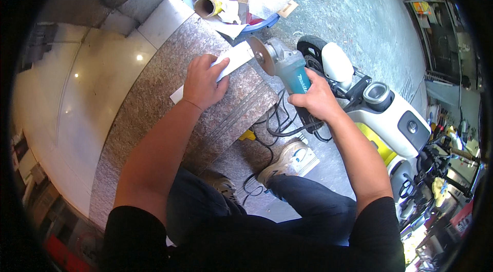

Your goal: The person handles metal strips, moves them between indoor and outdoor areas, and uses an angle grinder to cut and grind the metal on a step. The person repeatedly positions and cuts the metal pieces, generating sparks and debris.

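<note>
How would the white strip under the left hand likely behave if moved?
The white strip looks fairly stiff, since its edges run straight. Being narrow, it is probably easy to lift. Smooth-looking, it might slide over the slab unless the left hand holds it.

A flat strip (239, 58) lies slantwise on the stone ledge (154, 97), under the person's left hand (204, 84). At its right end is the grinder (294, 72), in the right hand (317, 98). Behind stands a tub (266, 24) with scraps (236, 2) in it; rightward, a scooter (393, 110). Tiling (97, 97) borders the ledge's left.
</note>
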### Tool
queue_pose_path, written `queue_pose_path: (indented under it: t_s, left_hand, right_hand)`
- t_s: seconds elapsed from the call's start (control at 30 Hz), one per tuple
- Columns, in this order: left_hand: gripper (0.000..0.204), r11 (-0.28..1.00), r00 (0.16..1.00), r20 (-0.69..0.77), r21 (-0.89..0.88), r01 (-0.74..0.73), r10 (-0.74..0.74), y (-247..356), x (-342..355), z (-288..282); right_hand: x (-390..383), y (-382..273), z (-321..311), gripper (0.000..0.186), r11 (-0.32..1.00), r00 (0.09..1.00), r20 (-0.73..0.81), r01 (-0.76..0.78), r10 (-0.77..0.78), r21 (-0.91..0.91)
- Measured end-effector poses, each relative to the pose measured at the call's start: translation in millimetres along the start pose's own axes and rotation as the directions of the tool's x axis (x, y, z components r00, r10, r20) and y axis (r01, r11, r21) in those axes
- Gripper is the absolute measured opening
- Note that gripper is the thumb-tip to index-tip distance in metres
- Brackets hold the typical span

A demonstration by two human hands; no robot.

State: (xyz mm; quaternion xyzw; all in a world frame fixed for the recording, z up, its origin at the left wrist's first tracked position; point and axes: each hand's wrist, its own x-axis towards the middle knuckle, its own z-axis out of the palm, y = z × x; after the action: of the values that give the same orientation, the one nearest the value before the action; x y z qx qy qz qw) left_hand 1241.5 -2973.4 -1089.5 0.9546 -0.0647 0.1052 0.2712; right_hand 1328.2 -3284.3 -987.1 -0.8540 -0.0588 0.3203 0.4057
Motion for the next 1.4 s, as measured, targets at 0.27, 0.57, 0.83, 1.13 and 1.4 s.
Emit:
queue_pose_path:
  t_s: [0.27,0.57,0.83,1.13,1.4]
  left_hand:
    - [0.044,0.992,0.996,-0.036,-0.090,-0.086,0.083,-1,11,-8]
    - [0.039,0.543,0.737,0.582,-0.518,0.661,-0.344,-25,41,-46]
    - [0.040,0.572,0.657,0.719,-0.447,0.687,-0.227,-31,58,-61]
    - [0.039,0.554,0.612,0.767,-0.430,0.713,-0.192,-45,52,-64]
    - [0.039,0.649,0.816,0.546,-0.553,0.522,-0.191,-34,40,-49]
  right_hand:
    - [-60,17,-26,0.062,0.987,0.991,-0.067,-0.105,0.114,0.119]
    - [-82,57,-30,0.059,0.978,0.973,-0.136,-0.171,0.187,0.123]
    - [-88,65,-36,0.058,0.986,0.981,-0.116,-0.148,0.156,0.081]
    - [-83,57,-28,0.059,0.983,0.982,-0.093,-0.153,0.162,0.100]
    - [-80,44,-17,0.058,0.966,0.985,-0.001,-0.171,0.174,0.196]
